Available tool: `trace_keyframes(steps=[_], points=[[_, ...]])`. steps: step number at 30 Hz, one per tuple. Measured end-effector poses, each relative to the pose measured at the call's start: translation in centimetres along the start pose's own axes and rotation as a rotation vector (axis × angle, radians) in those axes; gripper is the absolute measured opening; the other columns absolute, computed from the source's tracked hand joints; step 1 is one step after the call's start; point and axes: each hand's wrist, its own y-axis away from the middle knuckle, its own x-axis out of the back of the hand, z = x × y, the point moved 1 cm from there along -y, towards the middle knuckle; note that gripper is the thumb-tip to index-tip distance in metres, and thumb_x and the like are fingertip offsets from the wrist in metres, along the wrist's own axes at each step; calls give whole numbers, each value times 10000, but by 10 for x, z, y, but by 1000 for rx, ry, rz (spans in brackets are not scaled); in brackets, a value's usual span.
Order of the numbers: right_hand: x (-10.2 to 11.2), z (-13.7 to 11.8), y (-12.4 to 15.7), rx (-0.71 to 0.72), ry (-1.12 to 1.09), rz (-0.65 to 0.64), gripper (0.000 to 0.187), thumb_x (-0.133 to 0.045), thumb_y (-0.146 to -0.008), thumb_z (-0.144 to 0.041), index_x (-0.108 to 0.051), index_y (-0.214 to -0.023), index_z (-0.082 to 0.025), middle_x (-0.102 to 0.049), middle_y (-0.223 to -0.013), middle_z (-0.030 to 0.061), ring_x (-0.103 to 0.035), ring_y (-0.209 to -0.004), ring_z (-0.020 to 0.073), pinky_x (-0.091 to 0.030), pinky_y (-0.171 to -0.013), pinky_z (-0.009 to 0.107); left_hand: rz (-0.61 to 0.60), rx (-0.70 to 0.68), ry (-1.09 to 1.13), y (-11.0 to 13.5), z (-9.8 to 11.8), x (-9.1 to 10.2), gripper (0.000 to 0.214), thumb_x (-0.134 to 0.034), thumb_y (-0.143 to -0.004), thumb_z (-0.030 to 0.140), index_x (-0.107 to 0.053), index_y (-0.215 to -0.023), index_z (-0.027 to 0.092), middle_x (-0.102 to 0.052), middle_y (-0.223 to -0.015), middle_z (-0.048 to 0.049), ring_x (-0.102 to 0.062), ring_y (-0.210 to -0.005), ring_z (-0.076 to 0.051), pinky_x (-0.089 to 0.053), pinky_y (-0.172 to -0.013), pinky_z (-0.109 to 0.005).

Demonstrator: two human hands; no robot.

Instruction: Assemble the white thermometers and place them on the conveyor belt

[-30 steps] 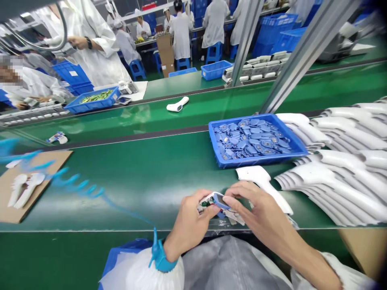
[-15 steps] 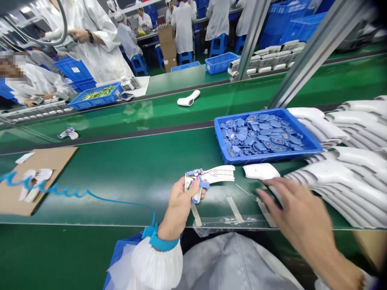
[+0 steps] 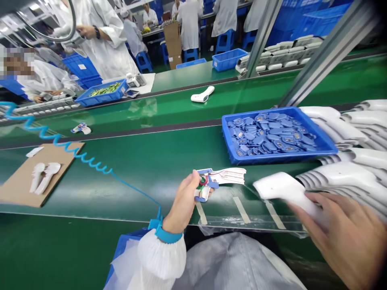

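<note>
Now the left hand [image 3: 181,205] is pinching a circuit-board assembly [image 3: 219,180] while the right hand [image 3: 347,237] is gripping a white thermometer housing [image 3: 287,192].

Ahead and right of the left fingers [image 3: 189,201], a blue plastic tray [image 3: 279,135] holds blue parts [image 3: 272,135]; well left, a cardboard sheet [image 3: 39,177] lies on the green bench [image 3: 151,161] just beside a coiled blue cord [image 3: 69,147].
</note>
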Motion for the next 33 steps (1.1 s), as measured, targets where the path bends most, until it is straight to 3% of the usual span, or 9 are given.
trace_keyframes(steps=[3,7,9,12,17,23,28,31,33], points=[[15,-29,-5,216,114,78,269,-517,-998,-450,-557,-1198,-275,-706,-1131,132,-639,-990,364,-405,-788,501,-67,-18,-61,2,-1,-3,569,-642,-894,656,-702,-1138,146,-727,-1074,-107,-665,-879,-199,-518,-780,-290],[24,-82,-32,508,76,115,189,-497,-1032,-251,-568,-1199,-197,-739,-1139,100,-655,-991,281,-388,-857,464,-211,-124,-139,6,-2,-7,546,-698,-884,594,-664,-1238,179,-688,-1213,-106,-628,-1099,-235,-494,-914,-290],[23,-97,-45,560,88,109,179,-474,-1033,-182,-589,-1169,-168,-742,-1127,96,-650,-982,258,-380,-860,447,-254,-141,-194,7,-5,-6,593,-781,-823,557,-646,-1262,182,-683,-1201,-100,-620,-1089,-235,-492,-879,-274],[14,-104,-52,610,83,56,184,-470,-1025,-150,-610,-1144,-141,-733,-1133,101,-646,-990,257,-385,-879,456,-211,-120,-277,8,-11,-5,541,-811,-810,483,-657,-1216,162,-697,-1091,-87,-628,-955,-208,-487,-788,-269],[-5,-93,-49,468,-165,-128,293,-593,-971,-264,-586,-1243,-154,-736,-1054,91,-675,-877,251,-485,-782,410,-220,-235,-346,7,-14,-6,417,-806,-826,399,-664,-1149,176,-682,-1065,-61,-610,-950,-196,-480,-813,-280],[6,-89,-60,136,-655,-682,263,-652,-893,-275,-670,-1154,-297,-746,-1034,-7,-685,-820,184,-505,-660,293,-331,-251,-392,11,-11,-8,573,-872,-754,322,-600,-1249,222,-668,-1208,-59,-611,-1096,-233,-486,-930,-312],[14,-82,-64,-5,-640,-722,247,-704,-862,-382,-671,-1077,-267,-731,-971,14,-654,-802,208,-469,-615,300,-307,-297,-574,11,-15,-8,449,-807,-823,419,-685,-1191,191,-725,-1069,-51,-638,-939,-213,-481,-817,-301],[15,-81,-62,1,-800,-782,504,-656,-908,-502,-573,-1360,-295,-704,-1195,50,-670,-974,227,-535,-756,335,-297,-305,-638,11,-14,-9,440,-810,-821,402,-687,-1189,196,-722,-1032,-29,-624,-900,-192,-467,-779,-283],[16,-85,-61,19,-911,-774,563,-606,-938,-555,-523,-1442,-319,-676,-1258,53,-658,-1043,221,-544,-819,342,-302,-297,-673,13,-11,-10,461,-819,-812,389,-670,-1205,202,-711,-1038,-17,-608,-885,-176,-457,-766,-271]])
